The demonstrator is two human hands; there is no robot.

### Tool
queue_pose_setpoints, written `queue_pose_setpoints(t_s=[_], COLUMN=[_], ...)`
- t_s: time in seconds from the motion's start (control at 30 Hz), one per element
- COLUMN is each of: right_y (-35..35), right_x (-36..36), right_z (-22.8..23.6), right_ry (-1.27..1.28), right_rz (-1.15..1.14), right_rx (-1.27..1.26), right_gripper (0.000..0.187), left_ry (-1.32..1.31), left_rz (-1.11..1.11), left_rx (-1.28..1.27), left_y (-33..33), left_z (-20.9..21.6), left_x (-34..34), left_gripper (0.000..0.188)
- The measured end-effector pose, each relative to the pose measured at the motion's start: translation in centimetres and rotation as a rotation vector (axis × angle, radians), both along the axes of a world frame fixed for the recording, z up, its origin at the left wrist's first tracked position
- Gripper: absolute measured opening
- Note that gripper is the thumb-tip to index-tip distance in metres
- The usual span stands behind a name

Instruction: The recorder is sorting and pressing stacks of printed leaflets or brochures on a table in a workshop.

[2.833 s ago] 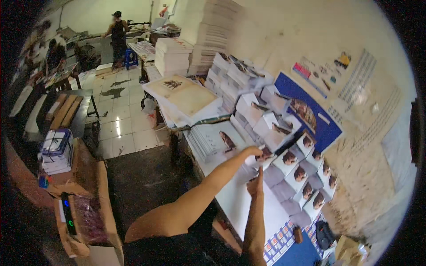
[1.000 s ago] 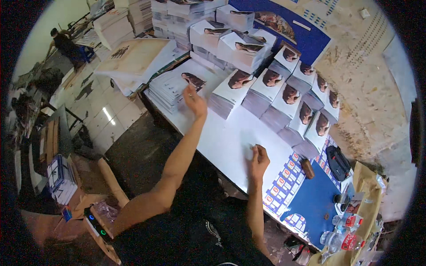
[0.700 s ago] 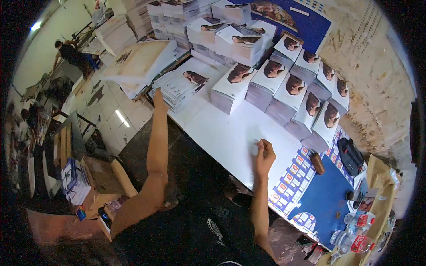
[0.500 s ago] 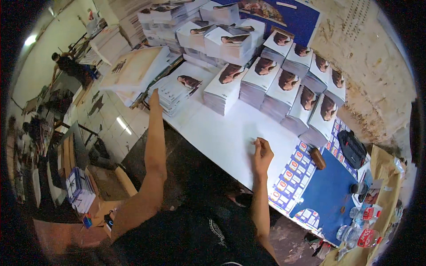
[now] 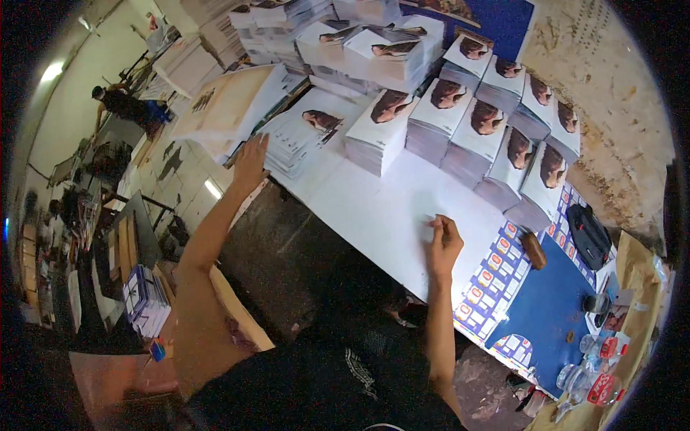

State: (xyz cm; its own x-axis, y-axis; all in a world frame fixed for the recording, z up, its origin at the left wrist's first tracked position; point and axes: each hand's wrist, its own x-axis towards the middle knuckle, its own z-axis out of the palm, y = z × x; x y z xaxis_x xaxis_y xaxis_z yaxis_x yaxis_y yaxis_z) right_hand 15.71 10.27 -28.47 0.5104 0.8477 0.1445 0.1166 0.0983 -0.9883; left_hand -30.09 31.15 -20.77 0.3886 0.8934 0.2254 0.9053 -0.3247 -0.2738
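Low rectangular stack of white printed sheets (image 5: 300, 136), on white table (image 5: 359, 205). Left hand (image 5: 251, 159): at stack's left edge, fingers outstretched. Right hand (image 5: 444, 244): right of stack, fingers curled narrow; contents cannot be told. Tall white booklet pile (image 5: 379, 134): right of stack.

A lamp (image 5: 52, 71) glows at top left, the floor (image 5: 213, 189) shines, and the dark edges look bent and speckly.

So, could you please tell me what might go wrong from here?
The left hand is close beside the uneven sheet pile, so a bump might skew it or push sheets off the table. The tall paper stacks crowded together at the back could shift if jostled.
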Motion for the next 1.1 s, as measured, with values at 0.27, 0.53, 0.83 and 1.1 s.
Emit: queue_pose_setpoints(t_s=[0.27,0.53,0.83,1.1], right_y=[0.4,-0.1,0.2,0.4], right_x=[-0.8,-1.5,-1.4,-1.2], right_z=[0.3,1.9,1.5,0.9], right_ry=[0.003,-0.02,-0.082,-0.075], right_rz=[-0.004,-0.018,-0.017,-0.034], right_rx=[0.007,-0.081,-0.065,-0.072], right_gripper=[0.028,0.026,0.029,0.029], left_ry=[0.323,0.347,0.064,0.193], left_rz=[-0.29,-0.071,-0.263,-0.331], left_rx=[-0.035,0.22,-0.153,-0.2], left_y=[2.4,5.7,10.2,7.7], left_z=[-0.4,-3.8,0.7,1.2], left_x=[-1.6,-1.4,0.1,1.2], left_gripper=[0.094,0.081,0.063,0.096])
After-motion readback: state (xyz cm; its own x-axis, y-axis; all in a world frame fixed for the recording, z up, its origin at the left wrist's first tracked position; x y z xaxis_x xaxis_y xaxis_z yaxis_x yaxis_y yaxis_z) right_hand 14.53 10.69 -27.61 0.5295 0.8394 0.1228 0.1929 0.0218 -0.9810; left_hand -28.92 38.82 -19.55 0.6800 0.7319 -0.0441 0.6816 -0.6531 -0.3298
